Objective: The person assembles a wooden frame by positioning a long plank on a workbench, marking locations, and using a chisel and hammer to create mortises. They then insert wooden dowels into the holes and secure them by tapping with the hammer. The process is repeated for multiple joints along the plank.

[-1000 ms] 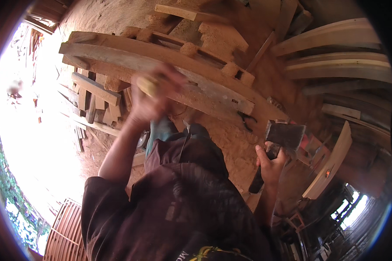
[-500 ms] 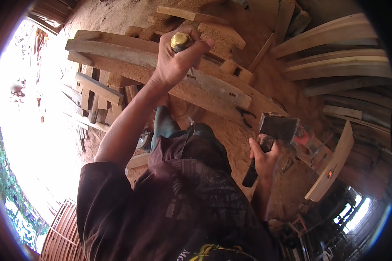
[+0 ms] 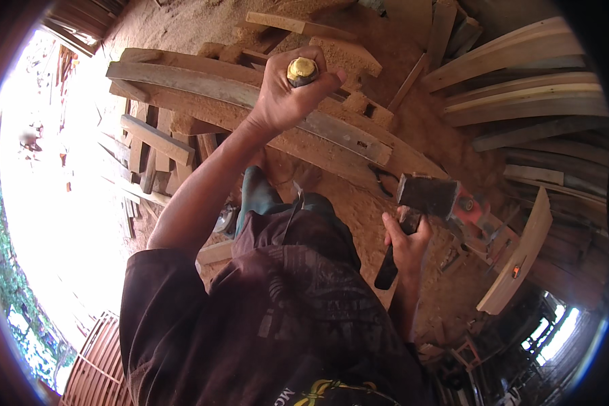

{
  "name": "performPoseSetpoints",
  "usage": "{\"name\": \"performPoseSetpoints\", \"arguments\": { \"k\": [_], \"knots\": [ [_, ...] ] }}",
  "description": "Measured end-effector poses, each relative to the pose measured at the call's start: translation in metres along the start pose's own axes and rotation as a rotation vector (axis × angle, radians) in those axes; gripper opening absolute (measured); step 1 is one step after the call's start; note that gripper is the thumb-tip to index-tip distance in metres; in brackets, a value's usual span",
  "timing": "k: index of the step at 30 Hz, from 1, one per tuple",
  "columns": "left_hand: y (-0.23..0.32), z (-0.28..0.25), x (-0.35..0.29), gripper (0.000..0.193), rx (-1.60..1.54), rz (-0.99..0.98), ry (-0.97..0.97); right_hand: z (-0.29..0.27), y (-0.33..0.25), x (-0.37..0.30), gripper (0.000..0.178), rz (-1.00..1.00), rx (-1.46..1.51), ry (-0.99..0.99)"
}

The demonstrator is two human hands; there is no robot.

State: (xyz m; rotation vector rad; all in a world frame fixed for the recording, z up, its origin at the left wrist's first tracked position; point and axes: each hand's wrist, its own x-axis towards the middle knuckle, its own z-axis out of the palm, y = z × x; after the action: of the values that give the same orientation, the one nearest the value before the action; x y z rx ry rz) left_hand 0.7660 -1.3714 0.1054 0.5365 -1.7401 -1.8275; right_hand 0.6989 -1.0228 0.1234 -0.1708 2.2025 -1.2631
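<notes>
My left hand (image 3: pixel 287 95) is closed in a fist around an upright chisel (image 3: pixel 302 70). Only the yellow butt of its handle shows; the blade is hidden below the fist. Under that hand runs a long, slightly curved grey-brown wooden beam (image 3: pixel 345 135) with a small mortise near its right end. My right hand (image 3: pixel 411 245), lower and to the right, grips a hammer (image 3: pixel 427 196) by its black handle. The hammer's dark, blocky head is raised, apart from the chisel.
Pliers (image 3: pixel 384 181) lie by the beam's right end. Curved planks (image 3: pixel 521 101) are stacked at the far right, with a loose board (image 3: pixel 517 260) nearer. A red power tool (image 3: pixel 470 206) sits beyond the hammer. Wood offcuts (image 3: pixel 157 139) are piled at the left.
My left hand has shifted right along the beam with the chisel. The hammer in my right hand has moved slightly left.
</notes>
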Motion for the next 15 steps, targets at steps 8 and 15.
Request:
{"name": "performPoseSetpoints", "arguments": {
  "k": [8, 15],
  "knots": [
    [-0.001, -0.002, -0.006, 0.034, 0.038, 0.03, -0.051, 0.003, -0.009, 0.005, 0.024, -0.041, -0.001, 0.012],
    [-0.002, -0.005, -0.006, 0.028, 0.161, 0.116, -0.155, -0.016, -0.093, 0.017, 0.019, -0.356, -0.208, 0.217]
  ]
}}
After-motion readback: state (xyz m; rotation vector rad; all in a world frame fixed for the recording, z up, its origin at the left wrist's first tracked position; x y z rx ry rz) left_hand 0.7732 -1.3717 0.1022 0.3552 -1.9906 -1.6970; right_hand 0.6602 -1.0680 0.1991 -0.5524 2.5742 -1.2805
